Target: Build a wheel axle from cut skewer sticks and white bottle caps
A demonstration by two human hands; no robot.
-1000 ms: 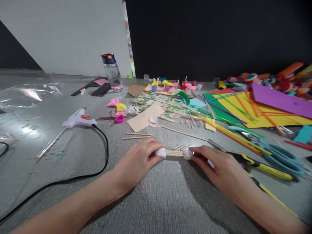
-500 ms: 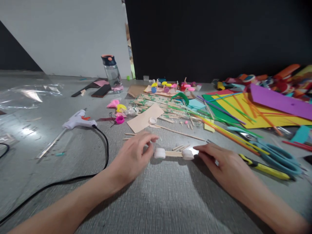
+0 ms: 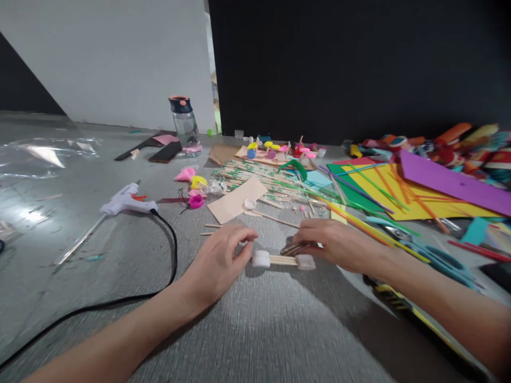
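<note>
In the head view, a bundle of wooden sticks capped by two white bottle caps (image 3: 282, 260) lies on the grey table (image 3: 259, 330). The left hand (image 3: 217, 258), fingers loosely curled and holding nothing, sits just left of the bundle. The right hand (image 3: 339, 244) reaches over short loose sticks (image 3: 293, 247) just behind the bundle; whether it grips them cannot be told.

Grey woven-textured floor (image 3: 275, 330), strewn with craft stuff: white glue gun (image 3: 125, 201) with black cable (image 3: 167, 255) at left, clear plastic sheet (image 3: 43, 157) far left, clear water bottle with dark lid (image 3: 184, 123) at back, tan card piece (image 3: 236, 199), pile of thin wooden sticks (image 3: 255, 175) mid-floor, yellow foam sheet (image 3: 415, 202) and purple foam sheet (image 3: 451, 181) at right
</note>
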